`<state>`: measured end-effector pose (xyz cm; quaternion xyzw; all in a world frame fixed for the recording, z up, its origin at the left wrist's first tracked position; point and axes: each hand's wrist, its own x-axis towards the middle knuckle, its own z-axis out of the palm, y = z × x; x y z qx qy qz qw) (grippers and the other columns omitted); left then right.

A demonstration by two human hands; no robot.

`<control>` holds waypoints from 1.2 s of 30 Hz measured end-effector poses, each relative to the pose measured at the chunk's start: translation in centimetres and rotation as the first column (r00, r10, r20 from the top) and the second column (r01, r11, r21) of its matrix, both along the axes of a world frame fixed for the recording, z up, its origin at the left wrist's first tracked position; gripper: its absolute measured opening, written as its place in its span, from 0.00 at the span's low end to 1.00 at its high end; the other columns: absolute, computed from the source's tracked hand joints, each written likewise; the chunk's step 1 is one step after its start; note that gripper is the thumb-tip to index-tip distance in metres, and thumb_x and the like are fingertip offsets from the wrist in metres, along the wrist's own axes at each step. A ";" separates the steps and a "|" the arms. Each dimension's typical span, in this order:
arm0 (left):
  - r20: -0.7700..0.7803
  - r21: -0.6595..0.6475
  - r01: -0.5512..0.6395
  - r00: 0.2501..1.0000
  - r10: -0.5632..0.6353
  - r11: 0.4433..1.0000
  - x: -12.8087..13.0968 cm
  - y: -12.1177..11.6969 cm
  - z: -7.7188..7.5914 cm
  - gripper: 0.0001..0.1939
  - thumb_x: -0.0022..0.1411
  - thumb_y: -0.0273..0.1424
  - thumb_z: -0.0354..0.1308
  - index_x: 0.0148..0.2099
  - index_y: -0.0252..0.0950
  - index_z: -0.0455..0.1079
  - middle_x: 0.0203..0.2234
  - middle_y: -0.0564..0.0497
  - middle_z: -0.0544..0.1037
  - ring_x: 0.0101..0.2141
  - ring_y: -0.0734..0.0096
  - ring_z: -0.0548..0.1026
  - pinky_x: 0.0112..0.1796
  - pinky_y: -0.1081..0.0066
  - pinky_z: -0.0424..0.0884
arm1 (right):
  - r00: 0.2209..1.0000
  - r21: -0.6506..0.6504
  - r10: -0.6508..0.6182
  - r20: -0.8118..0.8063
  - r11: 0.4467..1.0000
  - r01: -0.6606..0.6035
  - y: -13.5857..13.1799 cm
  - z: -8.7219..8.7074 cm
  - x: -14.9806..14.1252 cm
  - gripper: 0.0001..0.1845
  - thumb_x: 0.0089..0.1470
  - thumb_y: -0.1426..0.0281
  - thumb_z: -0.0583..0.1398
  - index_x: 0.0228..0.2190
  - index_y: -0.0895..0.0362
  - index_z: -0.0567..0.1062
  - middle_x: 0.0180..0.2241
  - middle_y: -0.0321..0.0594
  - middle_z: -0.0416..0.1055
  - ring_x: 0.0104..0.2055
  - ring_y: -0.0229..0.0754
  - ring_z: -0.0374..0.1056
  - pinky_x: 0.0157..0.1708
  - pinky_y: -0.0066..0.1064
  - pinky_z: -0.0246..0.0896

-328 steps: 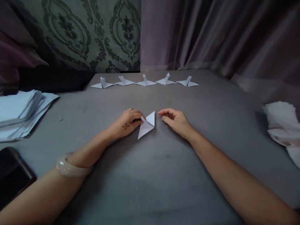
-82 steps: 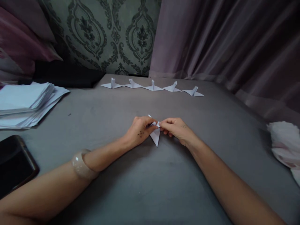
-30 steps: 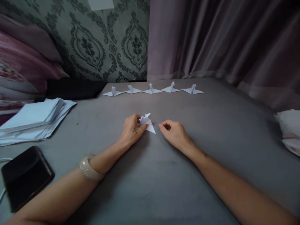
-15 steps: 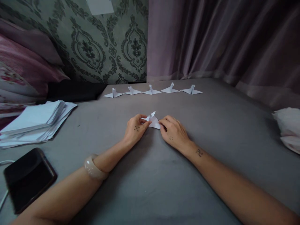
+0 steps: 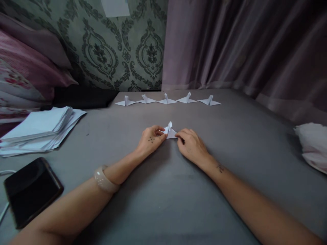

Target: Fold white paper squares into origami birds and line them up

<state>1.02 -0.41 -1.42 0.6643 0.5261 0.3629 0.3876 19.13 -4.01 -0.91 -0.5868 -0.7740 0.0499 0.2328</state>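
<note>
A small white origami crane (image 5: pixel 171 132) is held between my two hands, over the middle of the grey sheet. My left hand (image 5: pixel 152 139) pinches its left wing between thumb and fingers. On the other side, my right hand (image 5: pixel 192 144) grips the tip of the right wing, fingers curled. The crane's narrow folded points stick up in the centre, and its wings spread to either side. Part of the left wing is hidden by my fingers. Beyond my hands, several similar white paper cranes (image 5: pixel 166 99) stand in a row with wings spread.
At left lies a stack of white paper (image 5: pixel 35 127), with a dark phone or tablet (image 5: pixel 33 190) and a white cable in front of it. A black cloth (image 5: pixel 84 97) lies behind the stack. A whitish plastic bundle (image 5: pixel 313 144) is at the right edge. Curtains (image 5: pixel 204 41) hang behind.
The crane has turned slightly between my hands, so its wings now spread more evenly and its folded points stand more upright. Both hands keep their pinch. The view has shifted slightly.
</note>
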 end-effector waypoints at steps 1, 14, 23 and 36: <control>-0.013 0.016 -0.006 1.000 0.007 1.000 -0.1 0.1 0.0 0.15 0.53 0.36 0.61 0.41 0.33 0.74 0.30 0.47 0.80 0.27 0.70 0.73 0.27 0.74 0.65 | 1.000 0.009 -0.008 -0.021 1.000 0.008 0.0 0.0 0.0 0.15 0.56 0.76 0.53 0.39 0.57 0.78 0.40 0.42 0.75 0.42 0.44 0.66 0.44 0.34 0.60; 0.289 0.013 0.060 0.955 -0.061 0.998 -0.3 1.4 0.8 0.13 0.53 0.37 0.61 0.35 0.31 0.73 0.25 0.50 0.75 0.25 0.76 0.69 0.26 0.76 0.62 | 0.977 -0.071 -0.063 -0.203 0.996 0.050 0.4 2.1 -1.8 0.09 0.56 0.71 0.55 0.34 0.55 0.75 0.33 0.39 0.75 0.34 0.40 0.68 0.35 0.31 0.59; 0.357 -0.032 0.088 0.932 -0.071 0.996 -0.1 1.3 0.9 0.13 0.54 0.37 0.61 0.38 0.32 0.74 0.28 0.49 0.77 0.25 0.76 0.69 0.23 0.78 0.61 | 0.981 0.072 -0.152 -0.119 0.984 0.161 0.7 1.4 -4.2 0.07 0.55 0.70 0.55 0.38 0.55 0.69 0.39 0.42 0.72 0.34 0.41 0.68 0.30 0.31 0.54; 0.289 0.030 0.175 0.941 -0.176 0.984 0.0 1.8 0.4 0.14 0.58 0.33 0.57 0.44 0.32 0.75 0.33 0.47 0.80 0.29 0.74 0.72 0.29 0.75 0.66 | 0.989 0.161 -0.123 -0.082 0.978 0.135 0.7 0.8 -4.4 0.07 0.60 0.68 0.52 0.36 0.54 0.70 0.38 0.41 0.73 0.35 0.41 0.69 0.30 0.31 0.53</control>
